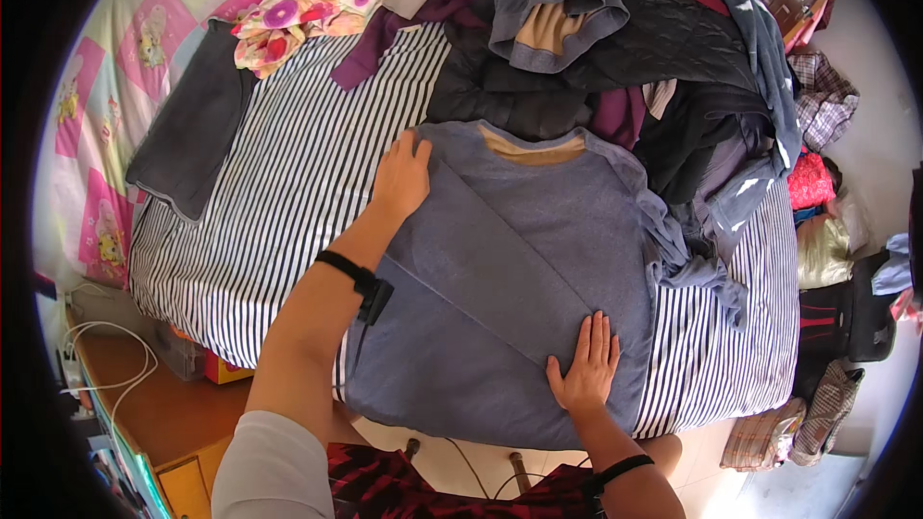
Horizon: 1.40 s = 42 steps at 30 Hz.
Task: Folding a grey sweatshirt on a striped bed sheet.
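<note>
A grey-blue long-sleeved top (461,360) with a tan inner neckline lies spread over the near edge of a bed with a striped sheet (303,158). One sleeve is folded diagonally across its front. My left hand (404,176) rests at the shoulder where that sleeve folds over, its fingers bent on the cloth; whether it pinches the fabric cannot be told. My right hand (588,367) lies flat on the top near the sleeve's lower end, fingers extended. The other sleeve (681,252) lies crumpled out to the right.
Heaped dark clothes, including a black quilted jacket (670,36), cover the bed's far right. Folded dark grey trousers (191,122) lie left, near a floral garment (317,3) and purple cloth (368,50). A wooden cabinet (180,411) with white cables stands lower left; bags (764,432) stand right.
</note>
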Available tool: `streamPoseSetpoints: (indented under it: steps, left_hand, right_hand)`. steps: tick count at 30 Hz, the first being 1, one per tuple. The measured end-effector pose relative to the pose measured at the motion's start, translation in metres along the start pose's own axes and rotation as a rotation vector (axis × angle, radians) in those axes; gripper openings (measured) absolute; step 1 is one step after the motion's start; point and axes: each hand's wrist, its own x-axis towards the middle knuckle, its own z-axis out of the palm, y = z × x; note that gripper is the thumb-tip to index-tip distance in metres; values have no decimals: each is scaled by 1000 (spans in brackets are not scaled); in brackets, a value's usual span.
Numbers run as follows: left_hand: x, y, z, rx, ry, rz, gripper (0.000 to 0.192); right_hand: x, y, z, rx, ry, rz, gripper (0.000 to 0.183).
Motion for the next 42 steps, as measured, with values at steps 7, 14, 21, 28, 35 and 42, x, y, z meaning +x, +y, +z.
streamPoseSetpoints:
  steps: [7, 14, 21, 28, 35, 42]
  left_hand:
    - [-68, -10, -55, -342, -246, 85, 27]
    - [-120, -9, -92, -321, -338, 188, 62]
    - [-138, -29, -68, 167, -280, -28, 43]
    - [-128, -14, -77, 236, -284, 0, 42]
    - [-116, 107, -85, -219, -253, 164, 54]
    - [-127, 95, -72, -29, -494, 106, 69]
  right_hand:
    - [1, -4, 3, -15, -1, 8, 88]
    - [-1, -1, 4, -32, 13, 21, 87]
    - [-1, -3, 6, -12, 47, 2, 87]
    - [-4, -1, 5, -9, 42, 18, 85]
    - [-4, 1, 3, 3, 40, 26, 85]
    - [-4, -2, 4, 17, 47, 11, 86]
